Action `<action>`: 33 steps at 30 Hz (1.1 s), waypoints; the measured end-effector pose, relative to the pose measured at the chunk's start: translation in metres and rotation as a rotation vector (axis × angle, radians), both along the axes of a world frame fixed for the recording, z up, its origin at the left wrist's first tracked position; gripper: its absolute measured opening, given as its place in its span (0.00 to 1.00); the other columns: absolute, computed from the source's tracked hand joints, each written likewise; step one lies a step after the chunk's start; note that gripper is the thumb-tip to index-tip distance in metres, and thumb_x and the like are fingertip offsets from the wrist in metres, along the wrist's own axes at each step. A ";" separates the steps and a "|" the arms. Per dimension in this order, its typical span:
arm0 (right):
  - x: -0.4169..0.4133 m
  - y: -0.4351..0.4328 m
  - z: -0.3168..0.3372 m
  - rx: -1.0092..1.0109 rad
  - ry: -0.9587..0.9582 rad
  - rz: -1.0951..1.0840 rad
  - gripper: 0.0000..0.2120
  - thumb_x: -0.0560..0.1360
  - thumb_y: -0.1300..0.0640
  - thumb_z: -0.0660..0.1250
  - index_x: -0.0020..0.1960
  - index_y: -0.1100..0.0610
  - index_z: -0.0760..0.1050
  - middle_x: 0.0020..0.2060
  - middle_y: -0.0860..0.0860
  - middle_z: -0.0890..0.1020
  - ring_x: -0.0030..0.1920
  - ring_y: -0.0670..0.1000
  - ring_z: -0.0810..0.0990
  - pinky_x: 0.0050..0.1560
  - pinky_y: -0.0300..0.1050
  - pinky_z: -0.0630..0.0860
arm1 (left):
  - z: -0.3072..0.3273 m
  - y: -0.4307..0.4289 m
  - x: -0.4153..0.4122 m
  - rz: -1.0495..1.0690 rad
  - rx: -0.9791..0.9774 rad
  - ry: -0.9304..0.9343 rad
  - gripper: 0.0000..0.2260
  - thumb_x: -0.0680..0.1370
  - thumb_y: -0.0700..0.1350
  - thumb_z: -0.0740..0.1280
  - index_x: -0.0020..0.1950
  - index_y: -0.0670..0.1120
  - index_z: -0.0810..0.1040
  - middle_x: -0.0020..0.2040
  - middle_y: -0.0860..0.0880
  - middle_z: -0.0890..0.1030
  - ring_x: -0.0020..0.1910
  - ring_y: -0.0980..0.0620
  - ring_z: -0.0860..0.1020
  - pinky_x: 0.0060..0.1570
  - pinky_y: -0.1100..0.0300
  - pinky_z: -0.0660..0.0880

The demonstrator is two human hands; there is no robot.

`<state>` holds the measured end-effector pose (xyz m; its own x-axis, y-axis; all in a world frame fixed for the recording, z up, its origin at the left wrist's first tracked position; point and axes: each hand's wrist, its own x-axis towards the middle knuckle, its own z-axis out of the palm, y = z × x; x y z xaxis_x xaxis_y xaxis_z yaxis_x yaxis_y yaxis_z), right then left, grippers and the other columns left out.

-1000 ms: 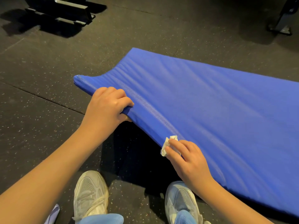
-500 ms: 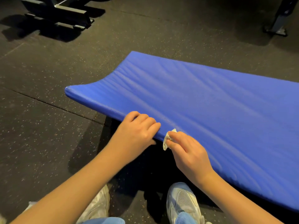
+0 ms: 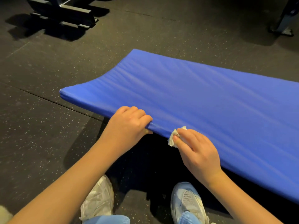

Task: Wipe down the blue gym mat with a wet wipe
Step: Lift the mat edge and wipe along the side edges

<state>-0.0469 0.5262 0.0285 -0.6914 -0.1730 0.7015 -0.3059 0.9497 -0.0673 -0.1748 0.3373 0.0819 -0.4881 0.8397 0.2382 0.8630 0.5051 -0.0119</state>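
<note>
Head view, mat: the blue mat [image 3: 202, 102] fills the centre and right of the frame, lying across the dark speckled floor [image 3: 40, 126]; its near edge is raised off the floor, with deep shadow underneath
Left hand: the left hand [image 3: 127, 125] sits mid-frame with its fingers curled over the top of that near edge and the thumb tucked below, gripping the mat and holding the edge up
Right hand: the right hand [image 3: 199, 151], just right of the left, pinches a crumpled white wipe [image 3: 174, 137] between thumb and fingertips, with the wad pressed against the mat's near edge
Spacing: the hands are near each other but apart, the wipe between them
Feet: a left shoe [image 3: 98, 201] and right shoe [image 3: 187, 202] stand at the bottom of the frame, below the lifted edge
Background: a dark machine base [image 3: 64, 15] in the upper left, well apart from the mat
Step in hand: to my eye, wiping the mat's rim while the other hand steadies it
Progress: I cannot tell how much is cleaned; no wet streaks show
Next move: it likely calls for drawing the wipe along the edge with firm pressure, the left grip staying tight so the edge does not sag
</note>
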 end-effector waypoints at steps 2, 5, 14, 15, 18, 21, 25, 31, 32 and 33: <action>-0.016 -0.006 0.008 0.021 0.020 0.032 0.09 0.76 0.66 0.64 0.55 0.59 0.71 0.54 0.55 0.73 0.38 0.60 0.79 0.36 0.51 0.76 | 0.006 -0.011 -0.007 0.047 0.026 -0.018 0.14 0.72 0.50 0.61 0.43 0.42 0.81 0.36 0.45 0.79 0.36 0.42 0.78 0.39 0.50 0.65; -0.037 -0.022 0.022 0.070 0.038 0.074 0.08 0.76 0.67 0.64 0.54 0.60 0.73 0.49 0.56 0.79 0.37 0.60 0.78 0.35 0.49 0.75 | 0.015 -0.035 -0.017 0.123 0.066 -0.032 0.15 0.73 0.49 0.60 0.46 0.40 0.81 0.39 0.44 0.81 0.37 0.41 0.79 0.41 0.50 0.66; -0.075 -0.062 0.025 0.081 0.004 0.075 0.08 0.77 0.67 0.63 0.47 0.60 0.81 0.43 0.55 0.81 0.36 0.58 0.78 0.33 0.50 0.74 | 0.010 -0.069 -0.030 0.209 0.028 0.055 0.16 0.72 0.50 0.63 0.55 0.43 0.80 0.47 0.45 0.81 0.45 0.43 0.79 0.47 0.50 0.68; -0.075 -0.062 0.022 0.080 -0.007 0.070 0.08 0.76 0.67 0.63 0.47 0.60 0.81 0.43 0.55 0.81 0.36 0.58 0.77 0.33 0.50 0.73 | 0.006 -0.065 -0.029 0.217 0.006 0.072 0.16 0.72 0.51 0.63 0.54 0.44 0.79 0.47 0.46 0.81 0.45 0.43 0.79 0.47 0.49 0.68; -0.072 -0.066 0.017 0.080 -0.032 0.048 0.08 0.77 0.65 0.63 0.45 0.60 0.81 0.42 0.54 0.81 0.35 0.57 0.76 0.31 0.49 0.72 | 0.000 -0.057 -0.032 0.230 -0.047 0.130 0.10 0.72 0.47 0.63 0.49 0.45 0.79 0.42 0.47 0.79 0.41 0.43 0.79 0.45 0.51 0.65; -0.059 -0.063 0.015 0.023 -0.065 0.070 0.09 0.76 0.57 0.64 0.49 0.59 0.81 0.48 0.54 0.82 0.42 0.57 0.76 0.37 0.49 0.72 | 0.000 -0.054 -0.034 0.237 -0.078 0.155 0.09 0.74 0.46 0.61 0.46 0.46 0.79 0.40 0.48 0.78 0.39 0.43 0.78 0.44 0.53 0.64; -0.044 -0.057 0.011 0.096 -0.041 0.009 0.09 0.78 0.55 0.63 0.49 0.55 0.82 0.51 0.49 0.82 0.49 0.54 0.72 0.48 0.49 0.70 | 0.001 -0.053 -0.030 0.254 -0.095 0.130 0.11 0.74 0.47 0.58 0.45 0.46 0.80 0.39 0.47 0.77 0.38 0.43 0.77 0.44 0.53 0.63; -0.047 -0.050 0.009 0.019 -0.013 0.101 0.06 0.76 0.65 0.65 0.46 0.60 0.81 0.46 0.51 0.75 0.38 0.52 0.64 0.40 0.43 0.64 | 0.005 -0.052 -0.029 0.255 -0.054 0.102 0.12 0.73 0.45 0.58 0.46 0.45 0.80 0.39 0.46 0.77 0.38 0.42 0.77 0.44 0.52 0.64; -0.052 -0.053 0.013 -0.002 -0.037 0.154 0.05 0.76 0.66 0.65 0.45 0.61 0.81 0.44 0.52 0.77 0.37 0.53 0.65 0.38 0.44 0.66 | 0.005 -0.052 -0.029 0.251 -0.052 0.099 0.12 0.73 0.45 0.58 0.46 0.45 0.81 0.39 0.46 0.77 0.38 0.42 0.77 0.44 0.52 0.64; -0.059 -0.057 0.017 -0.005 -0.061 0.194 0.05 0.75 0.67 0.65 0.45 0.62 0.81 0.42 0.54 0.79 0.36 0.54 0.67 0.36 0.45 0.69 | 0.005 -0.052 -0.029 0.248 -0.050 0.097 0.12 0.73 0.45 0.59 0.46 0.45 0.81 0.39 0.47 0.78 0.37 0.42 0.77 0.44 0.52 0.63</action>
